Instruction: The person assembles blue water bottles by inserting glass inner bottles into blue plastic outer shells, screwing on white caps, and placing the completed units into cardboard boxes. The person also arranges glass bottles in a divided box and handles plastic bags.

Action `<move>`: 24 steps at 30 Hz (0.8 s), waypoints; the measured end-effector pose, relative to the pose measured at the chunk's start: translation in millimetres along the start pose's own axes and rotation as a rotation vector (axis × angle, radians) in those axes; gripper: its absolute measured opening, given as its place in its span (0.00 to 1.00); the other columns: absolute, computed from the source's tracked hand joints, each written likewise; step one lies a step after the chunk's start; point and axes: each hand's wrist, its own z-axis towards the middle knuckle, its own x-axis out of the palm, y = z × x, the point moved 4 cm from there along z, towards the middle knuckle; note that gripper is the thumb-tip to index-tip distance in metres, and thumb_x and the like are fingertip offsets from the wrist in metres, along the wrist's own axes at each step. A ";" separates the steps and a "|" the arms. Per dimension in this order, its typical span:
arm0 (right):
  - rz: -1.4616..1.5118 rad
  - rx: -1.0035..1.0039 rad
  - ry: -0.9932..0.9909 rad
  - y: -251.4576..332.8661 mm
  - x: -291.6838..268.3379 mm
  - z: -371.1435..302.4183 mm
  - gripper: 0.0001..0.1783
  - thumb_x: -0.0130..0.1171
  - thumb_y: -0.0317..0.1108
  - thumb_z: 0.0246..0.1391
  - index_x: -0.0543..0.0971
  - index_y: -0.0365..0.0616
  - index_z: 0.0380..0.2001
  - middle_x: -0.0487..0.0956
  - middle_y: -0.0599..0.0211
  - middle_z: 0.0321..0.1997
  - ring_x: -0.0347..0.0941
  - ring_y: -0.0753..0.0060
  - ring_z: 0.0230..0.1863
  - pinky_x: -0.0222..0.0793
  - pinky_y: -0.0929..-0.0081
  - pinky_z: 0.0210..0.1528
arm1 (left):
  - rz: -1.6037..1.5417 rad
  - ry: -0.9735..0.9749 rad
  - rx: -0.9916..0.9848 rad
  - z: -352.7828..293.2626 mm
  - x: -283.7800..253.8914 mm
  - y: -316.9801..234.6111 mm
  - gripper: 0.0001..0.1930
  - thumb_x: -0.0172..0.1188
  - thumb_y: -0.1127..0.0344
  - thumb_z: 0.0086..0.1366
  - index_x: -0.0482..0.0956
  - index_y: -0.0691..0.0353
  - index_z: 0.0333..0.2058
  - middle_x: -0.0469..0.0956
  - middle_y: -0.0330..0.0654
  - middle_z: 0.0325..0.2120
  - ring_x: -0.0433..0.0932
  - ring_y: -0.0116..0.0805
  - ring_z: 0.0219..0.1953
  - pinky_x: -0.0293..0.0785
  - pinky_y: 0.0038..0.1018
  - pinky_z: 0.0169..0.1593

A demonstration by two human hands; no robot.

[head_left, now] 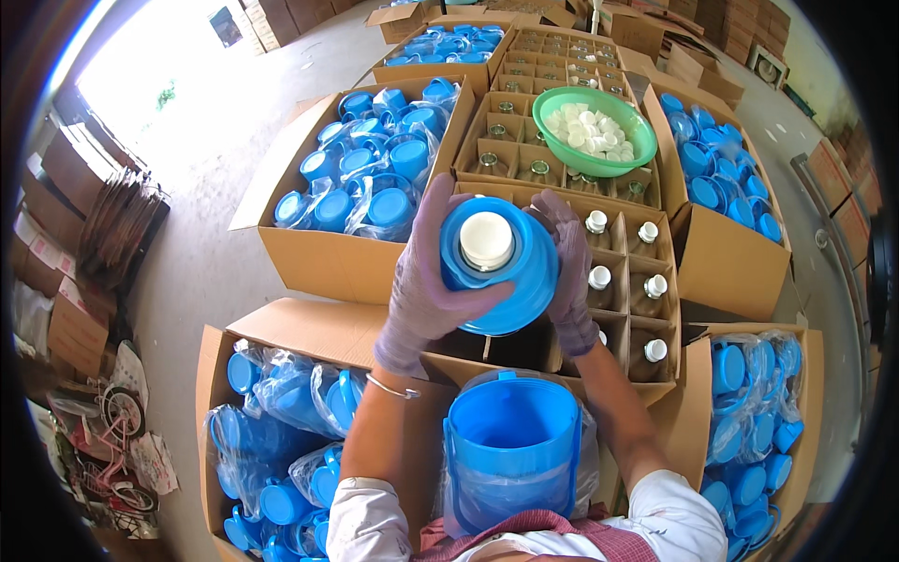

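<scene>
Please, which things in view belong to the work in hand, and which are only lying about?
Seemingly in the work:
held blue container
open blue bucket
white-capped bottles
green bowl of white caps

Seemingly lying about:
pink bicycle
stacked cardboard

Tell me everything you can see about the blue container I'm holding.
The blue container is round and looks like smooth plastic. In its mouth, facing the camera, shows a white cap, seemingly on a bottle nested inside, mostly hidden. Your gloved left hand grips its left side, thumb across the near side; your gloved right hand is against its right side. It overlaps the divided carton in view, its base out of sight.
</scene>
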 end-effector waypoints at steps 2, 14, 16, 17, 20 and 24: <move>-0.015 0.028 0.034 -2.4 -0.8 0.7 0.34 0.34 0.54 0.70 0.63 0.34 0.64 0.70 0.52 0.60 0.67 0.62 0.61 0.61 0.65 0.65 | -0.124 0.145 0.019 0.0 -3.6 10.9 0.57 0.77 0.55 0.44 0.50 0.66 0.68 0.68 0.56 0.57 0.69 0.48 0.60 0.66 0.40 0.61; -0.098 -0.016 0.320 -17.0 11.5 15.1 0.34 0.33 0.56 0.70 0.64 0.38 0.63 0.68 0.56 0.64 0.63 0.63 0.65 0.56 0.66 0.69 | -0.588 -0.496 -0.291 -52.9 12.2 84.8 0.29 0.45 0.50 0.73 0.60 0.65 0.63 0.67 0.48 0.59 0.68 0.41 0.60 0.63 0.37 0.65; 0.098 0.083 0.262 -5.9 25.2 26.4 0.31 0.36 0.54 0.70 0.67 0.39 0.60 0.71 0.58 0.60 0.67 0.66 0.61 0.62 0.67 0.65 | -0.416 -0.440 -0.225 -38.8 7.6 70.0 0.30 0.47 0.44 0.72 0.63 0.63 0.61 0.69 0.47 0.57 0.69 0.39 0.59 0.66 0.35 0.63; 0.250 0.107 0.273 6.4 38.5 34.5 0.29 0.38 0.52 0.71 0.68 0.38 0.58 0.72 0.59 0.59 0.69 0.69 0.59 0.65 0.69 0.62 | -0.739 -0.457 -0.325 -22.0 -1.2 68.8 0.32 0.47 0.43 0.71 0.62 0.63 0.62 0.69 0.48 0.57 0.69 0.38 0.59 0.67 0.34 0.62; 0.226 0.069 0.274 43.5 48.2 77.7 0.23 0.45 0.44 0.70 0.65 0.37 0.58 0.75 0.61 0.50 0.72 0.70 0.48 0.70 0.69 0.54 | -0.864 -0.340 -0.420 35.2 -16.3 12.9 0.28 0.41 0.50 0.75 0.57 0.66 0.63 0.67 0.51 0.57 0.70 0.37 0.58 0.72 0.32 0.59; -0.408 -0.460 0.499 141.0 88.3 76.0 0.31 0.49 0.39 0.64 0.58 0.36 0.66 0.75 0.57 0.52 0.70 0.69 0.53 0.65 0.70 0.61 | -0.228 -0.108 -0.226 66.2 -63.1 -7.1 0.25 0.38 0.58 0.77 0.50 0.64 0.66 0.64 0.53 0.60 0.70 0.40 0.59 0.75 0.34 0.57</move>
